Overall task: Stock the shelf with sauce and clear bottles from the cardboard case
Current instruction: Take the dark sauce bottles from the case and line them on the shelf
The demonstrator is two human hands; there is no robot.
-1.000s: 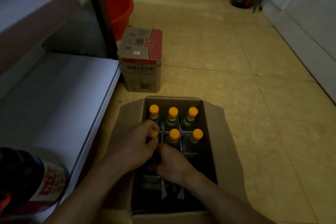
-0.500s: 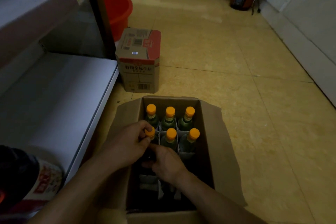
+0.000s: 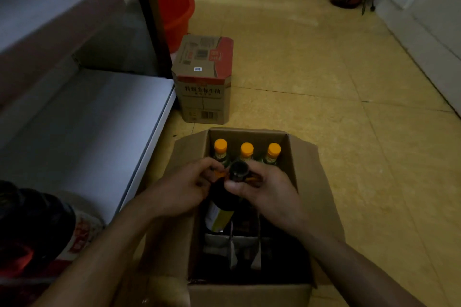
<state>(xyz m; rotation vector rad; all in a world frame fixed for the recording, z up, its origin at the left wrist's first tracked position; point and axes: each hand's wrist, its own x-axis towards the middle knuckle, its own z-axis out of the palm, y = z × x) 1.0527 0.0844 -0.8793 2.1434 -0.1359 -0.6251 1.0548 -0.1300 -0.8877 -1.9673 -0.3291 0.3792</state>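
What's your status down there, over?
Left hand and right hand both gripping dark sauce bottle at the neck. Bottle partly raised out of cardboard case. Three orange-capped bottles upright behind it; nothing seen between case and lower shelf.

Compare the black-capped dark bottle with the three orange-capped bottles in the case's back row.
Cap: the dark bottle has a black cap; the orange-capped bottles wear orange ones.
Body: the dark bottle looks opaque; the orange-capped bottles look pale greenish.
Pose: the dark bottle is raised and tilted, gripped by the right hand; the orange-capped bottles stand upright.
Both share one cardboard case.
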